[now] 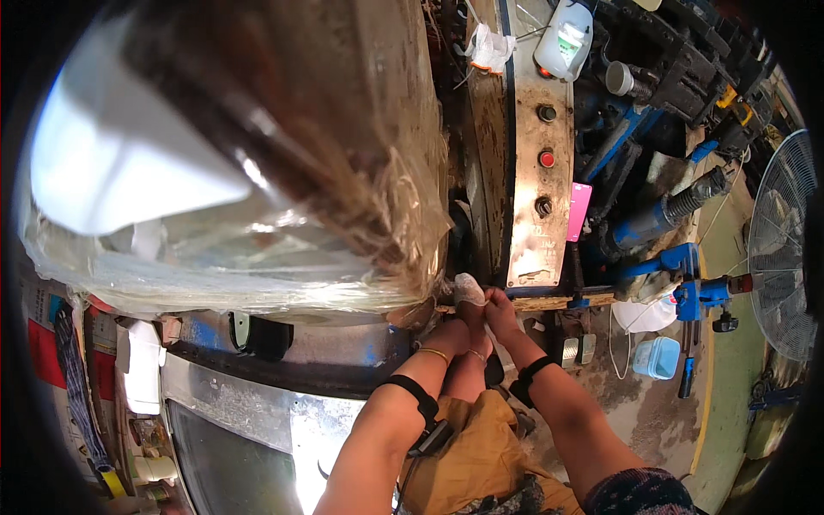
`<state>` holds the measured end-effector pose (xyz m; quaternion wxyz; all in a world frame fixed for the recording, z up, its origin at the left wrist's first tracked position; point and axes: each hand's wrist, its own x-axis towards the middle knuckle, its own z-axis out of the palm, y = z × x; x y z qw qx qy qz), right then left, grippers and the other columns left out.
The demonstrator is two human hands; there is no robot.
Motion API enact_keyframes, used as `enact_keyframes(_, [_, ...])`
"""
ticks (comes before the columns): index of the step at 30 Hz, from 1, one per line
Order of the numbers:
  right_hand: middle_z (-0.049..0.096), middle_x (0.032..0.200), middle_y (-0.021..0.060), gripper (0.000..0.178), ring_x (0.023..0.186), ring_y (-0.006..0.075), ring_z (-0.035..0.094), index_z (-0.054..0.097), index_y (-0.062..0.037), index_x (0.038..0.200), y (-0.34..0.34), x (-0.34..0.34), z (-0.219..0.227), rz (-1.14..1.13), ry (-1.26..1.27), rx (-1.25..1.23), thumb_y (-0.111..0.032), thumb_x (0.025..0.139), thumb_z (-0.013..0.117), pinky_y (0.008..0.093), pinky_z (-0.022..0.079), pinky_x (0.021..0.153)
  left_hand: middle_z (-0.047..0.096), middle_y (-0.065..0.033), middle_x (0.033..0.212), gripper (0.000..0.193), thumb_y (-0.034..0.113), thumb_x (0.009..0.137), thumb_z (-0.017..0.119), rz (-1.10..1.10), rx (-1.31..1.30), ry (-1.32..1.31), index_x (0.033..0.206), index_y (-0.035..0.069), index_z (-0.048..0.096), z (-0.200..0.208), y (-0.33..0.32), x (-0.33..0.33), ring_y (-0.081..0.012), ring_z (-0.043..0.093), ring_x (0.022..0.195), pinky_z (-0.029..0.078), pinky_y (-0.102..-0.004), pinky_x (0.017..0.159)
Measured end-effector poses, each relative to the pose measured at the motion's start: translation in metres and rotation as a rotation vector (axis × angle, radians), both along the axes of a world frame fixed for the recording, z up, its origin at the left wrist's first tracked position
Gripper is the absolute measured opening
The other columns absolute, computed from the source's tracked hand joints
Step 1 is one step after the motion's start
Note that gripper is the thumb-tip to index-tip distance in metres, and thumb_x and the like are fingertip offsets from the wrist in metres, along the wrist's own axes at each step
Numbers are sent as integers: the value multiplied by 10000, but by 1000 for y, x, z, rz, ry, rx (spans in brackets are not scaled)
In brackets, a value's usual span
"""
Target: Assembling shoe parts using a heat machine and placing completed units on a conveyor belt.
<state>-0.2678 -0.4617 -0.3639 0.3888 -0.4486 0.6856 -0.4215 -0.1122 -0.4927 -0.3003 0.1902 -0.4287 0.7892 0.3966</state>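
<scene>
A pale, soiled sock [469, 290] covers the toe end of a bare foot, raised in front of me on a leg that comes out of tan trousers [481, 438]. From the left, my left hand [453, 330] reaches in beside the foot, a thin yellow band at its wrist. Its fingers look closed at the sock's lower edge, though partly hidden. My right hand [501, 311] pinches the sock's right edge between thumb and bent fingers. Both forearms wear black straps.
A large plastic-wrapped block [343, 249] fills the upper left. Right of it stands a control panel [536, 180] with buttons, then blue machinery [652, 223], a fan [785, 249] and a light-blue tub [657, 357]. A dark-windowed metal cabinet [232, 421] lies lower left.
</scene>
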Motion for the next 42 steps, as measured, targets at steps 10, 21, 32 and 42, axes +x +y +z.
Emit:
enact_keyframes(10, [637,1022,268,258,1028,456,592,600,-54,1131,12,1,-22,-10,332,1,-102,889,526,463,501,841,684,-218,1061,345,257,822,622,167,54,-13,1017,-19,692,59,1,-9,-353,651,1042,507,-432,874])
enact_keyframes(21, [705,921,185,339,884,332,683,701,-36,955,73,-38,-97,48,364,590,-342,811,672,423,520,773,686,-213,1030,268,192,852,596,-4,-3,46,1032,14,686,128,23,-18,-352,676,955,533,-428,814])
enact_keyframes(32, [679,767,136,298,498,162,579,662,28,920,149,30,-33,-102,-426,605,-265,925,608,334,471,473,656,-133,1131,371,47,800,635,59,-716,557,1170,56,620,159,139,123,-322,635,1022,492,-432,930])
enact_keyframes(42, [652,952,313,412,900,451,652,478,84,1086,139,46,11,-108,292,607,-291,916,503,507,532,764,680,-115,1044,227,92,770,659,182,-802,633,991,46,680,140,145,113,-295,636,998,478,-422,950])
